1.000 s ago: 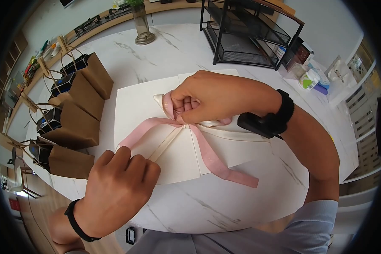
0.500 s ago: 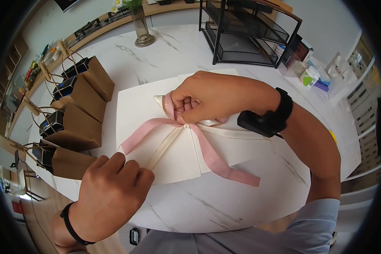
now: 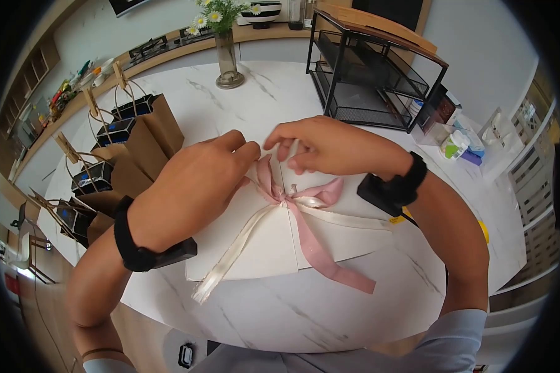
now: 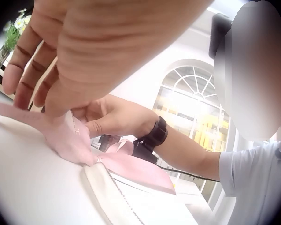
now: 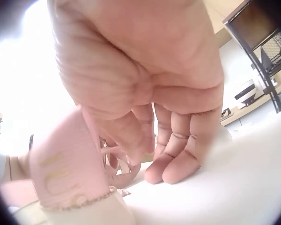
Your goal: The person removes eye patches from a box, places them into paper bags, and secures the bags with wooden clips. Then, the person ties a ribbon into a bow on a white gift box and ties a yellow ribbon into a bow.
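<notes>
A white box point(image 3: 242, 267) lies on the marbled table, with a cream ribbon point(image 3: 230, 248) and a pink ribbon point(image 3: 314, 248) knotted at its middle. To the right of the knot stands a pink and cream loop. My left hand point(image 3: 196, 186) is over the box's left part. It pinches the raised pink length point(image 4: 68, 138) between thumb and fingers, left of the knot. My right hand point(image 3: 323, 146) hovers just behind the knot, fingers loosely bent, holding nothing. In the right wrist view the pink ribbon point(image 5: 68, 164) with gold lettering stands close beside that hand's thumb.
Several brown paper bags point(image 3: 158, 124) with clothespins on their handles line the table's left side. A vase of daisies point(image 3: 227, 62) stands at the back, a black mesh rack point(image 3: 361, 115) at the back right. Small bottles and packets point(image 3: 457, 146) are beside the rack.
The left hand has moved up from the box's front left to beside the knot, bringing the pink ribbon end along. The right hand has let go of the loop and lifted off.
</notes>
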A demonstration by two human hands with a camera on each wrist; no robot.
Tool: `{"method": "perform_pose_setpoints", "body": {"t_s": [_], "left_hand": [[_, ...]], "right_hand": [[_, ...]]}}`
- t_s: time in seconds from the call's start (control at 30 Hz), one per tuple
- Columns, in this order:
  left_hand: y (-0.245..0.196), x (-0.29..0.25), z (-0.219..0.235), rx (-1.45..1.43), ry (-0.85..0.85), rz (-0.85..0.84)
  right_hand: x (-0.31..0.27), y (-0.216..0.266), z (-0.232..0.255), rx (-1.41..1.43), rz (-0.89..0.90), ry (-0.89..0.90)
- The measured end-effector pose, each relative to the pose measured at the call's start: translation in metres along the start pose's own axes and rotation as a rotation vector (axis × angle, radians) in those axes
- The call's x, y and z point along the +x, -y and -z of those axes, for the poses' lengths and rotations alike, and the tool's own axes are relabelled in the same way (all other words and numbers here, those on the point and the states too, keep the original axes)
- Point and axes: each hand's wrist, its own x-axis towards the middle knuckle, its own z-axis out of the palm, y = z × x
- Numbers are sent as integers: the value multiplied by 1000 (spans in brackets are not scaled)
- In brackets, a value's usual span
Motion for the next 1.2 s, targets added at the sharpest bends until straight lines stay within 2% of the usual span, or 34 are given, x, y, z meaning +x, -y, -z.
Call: {"method": "perform_pose_setpoints", "body": {"t_s": [0.07,0.1,0.13,0.2,0.27,0.33,0.4,0.43,0.47,0.5,0.53,0.6,0.67,0.73,0.77,0.83,0.87,0.93,0.97,1.0,1.07,1.13,1.2], "left_hand": [[5,4,1,3,57,18],[8,5,1,-125,42,14],[11,5,1,-257,30,11],[15,7,1,-302,47,10],[19,8,-3,-352,61,16],[22,15,-11,-329,0,-53],[19,21,-13,-313,19,-38],[17,22,-13,-294,39,-28],[17,20,-14,-300,44,-23],[15,14,-15,-173,112,-1],[11,10,-16,-45,183,16],[0,0,-11,-66,206,16],[-9,-6,-9,-92,191,-21],[-17,-8,-5,-1,236,20],[-18,-9,-2,-4,236,23],[-19,-9,5,58,98,1],[-20,-9,7,54,95,-3],[-23,-11,10,-26,-52,-35],[-24,-12,9,-29,-54,-36],[-25,-13,8,-24,-42,-98],[-31,-18,4,-22,-31,-153],[-44,-20,-4,103,-10,-327],[-48,-19,-7,119,-45,-334]], "right_hand": [[14,2,-4,-93,167,-11],[21,4,-4,-115,192,6],[24,8,-4,-113,195,2],[26,16,-4,-178,123,51],[28,14,-3,-112,58,54],[30,9,-1,-47,-7,62],[30,0,0,-175,169,32],[28,1,1,-172,167,38],[24,5,3,-147,82,51],[20,5,3,-118,-6,65],[19,-2,6,-147,-4,32],[19,-20,11,-373,156,-84],[16,-19,12,-337,117,-42],[11,-13,12,-304,83,20],[0,-7,15,-142,76,-1],[-15,-14,25,86,62,-45],[-24,-11,30,83,56,-47],[-43,0,40,-44,-21,-89],[-52,-4,39,70,-6,-23],[-59,1,32,69,-10,-18],[-70,21,17,-82,-8,0],[-67,13,10,-116,20,6],[-59,9,5,-181,62,6]]}}
